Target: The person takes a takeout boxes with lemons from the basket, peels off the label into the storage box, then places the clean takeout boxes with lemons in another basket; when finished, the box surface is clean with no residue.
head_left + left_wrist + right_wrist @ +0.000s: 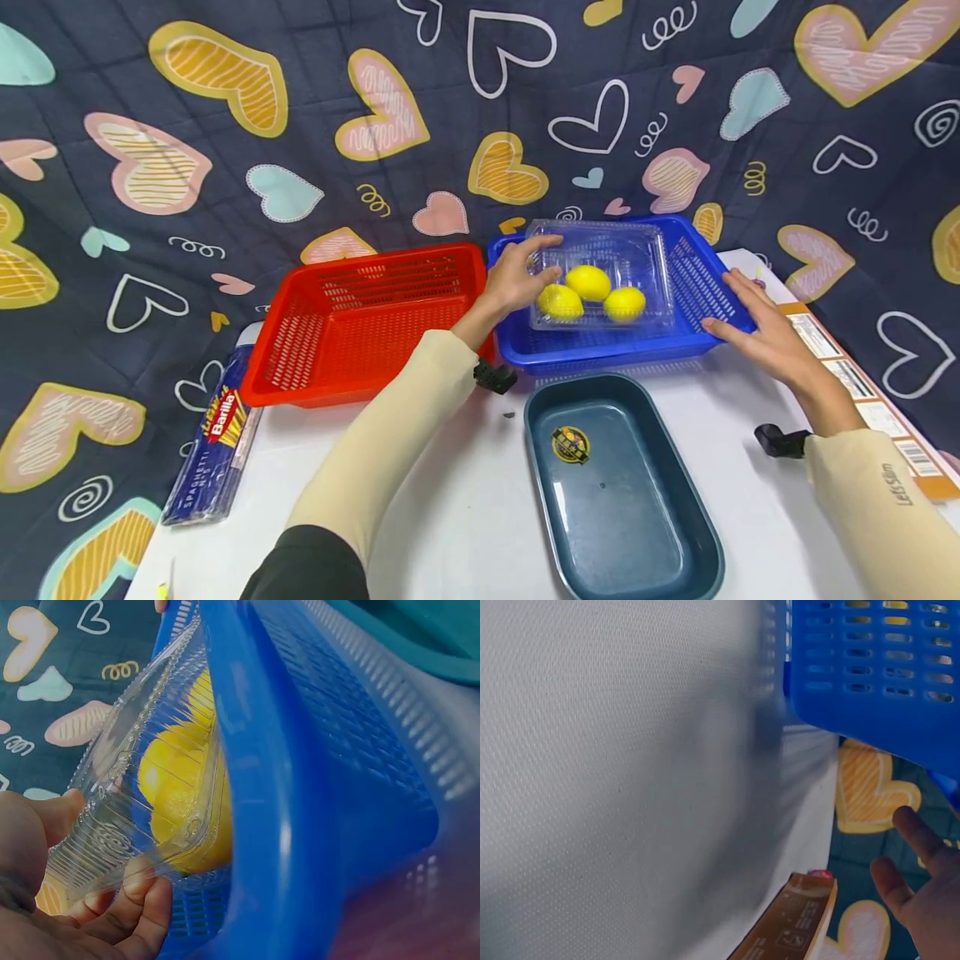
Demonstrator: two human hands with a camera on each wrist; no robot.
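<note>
While gripping the clear clamshell [600,271] of three lemons [589,282] by its nine o'clock edge, left hand [516,279] inside the blue basket [701,283]. Right hand [757,321] flat, fingers straight, against that basket's three o'clock rim. Red basket [360,321] at nine o'clock, teal tray [622,500] at six.

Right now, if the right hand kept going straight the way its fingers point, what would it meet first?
The right hand points forward and left at the blue basket; its fingertips already look to be at the basket's right rim, though contact is hard to confirm.
</note>
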